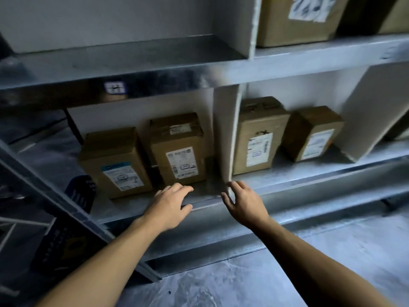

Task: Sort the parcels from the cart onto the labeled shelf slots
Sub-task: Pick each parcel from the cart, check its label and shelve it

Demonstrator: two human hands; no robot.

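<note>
Dim bluish light, motion blur, perhaps wide-angle bending at edges

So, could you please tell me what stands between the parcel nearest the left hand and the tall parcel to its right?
Head view: a white upright divider panel separates that parcel from the tall parcel.

Grey metal shelving (pixel 132 54) fills the far side of the scene, its tiers running left to right. Upright white dividers (pixel 223 129) split each tier into bays, and a pale back wall (pixel 110 18) closes them behind. A slanted metal post (pixel 55 196) crosses the near left. The floor (pixel 332 251) on the near right is mottled grey. The light is dim and bluish.
</note>
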